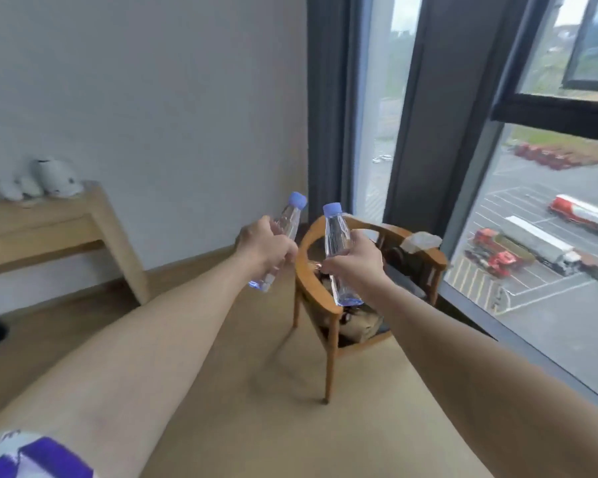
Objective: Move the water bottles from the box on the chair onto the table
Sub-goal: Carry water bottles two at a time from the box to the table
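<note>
Fingers of left hand [265,248] and right hand [354,260] each wrap one bottle mid-body.

Two clear blue-capped water bottles [337,257] held aloft, tilted, wooden chair [328,305] below, box apparently brown

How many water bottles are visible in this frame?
2. One bottle is gripped in the left hand, tilted right; the other bottle is in the right hand, above the chair. More may be hidden in the box behind the arms.
</note>
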The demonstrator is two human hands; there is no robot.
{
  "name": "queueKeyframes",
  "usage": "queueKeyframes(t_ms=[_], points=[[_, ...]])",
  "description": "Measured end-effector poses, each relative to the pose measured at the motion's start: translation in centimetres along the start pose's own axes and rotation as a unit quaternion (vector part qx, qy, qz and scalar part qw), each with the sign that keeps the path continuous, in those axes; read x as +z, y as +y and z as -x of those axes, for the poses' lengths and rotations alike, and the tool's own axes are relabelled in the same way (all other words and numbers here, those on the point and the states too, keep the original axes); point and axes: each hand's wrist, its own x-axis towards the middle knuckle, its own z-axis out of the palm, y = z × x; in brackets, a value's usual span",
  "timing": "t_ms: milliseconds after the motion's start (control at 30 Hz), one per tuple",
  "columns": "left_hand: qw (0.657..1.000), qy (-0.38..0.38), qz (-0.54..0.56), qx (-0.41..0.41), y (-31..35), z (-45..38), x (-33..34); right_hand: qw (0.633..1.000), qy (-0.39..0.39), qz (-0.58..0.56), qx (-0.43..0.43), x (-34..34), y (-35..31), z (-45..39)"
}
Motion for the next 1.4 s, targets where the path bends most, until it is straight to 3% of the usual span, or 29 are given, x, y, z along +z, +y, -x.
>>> queueKeyframes(t_ms=[367,667,1000,1400], points=[[0.972,0.169,0.054,-0.156,-16.6,-2.3,-20.1,0.977,-0.201,0.017,-0.074,25.9,-10.9,-1.5],[0.935,0.274,0.081,-0.209,-25.8,-10.4,-32.5,0.934,-0.335,-0.01,-0.127,44.8,-20.6,-7.3],[0.898,0.344,0.098,-0.256,-33.0,-22.6,-45.5,0.899,-0.408,-0.01,-0.158,61.9,-32.3,-15.1],[0.898,0.341,0.117,-0.251,-48.1,-36.1,-60.8,0.887,-0.438,-0.021,-0.142,86.8,-40.6,-20.3]])
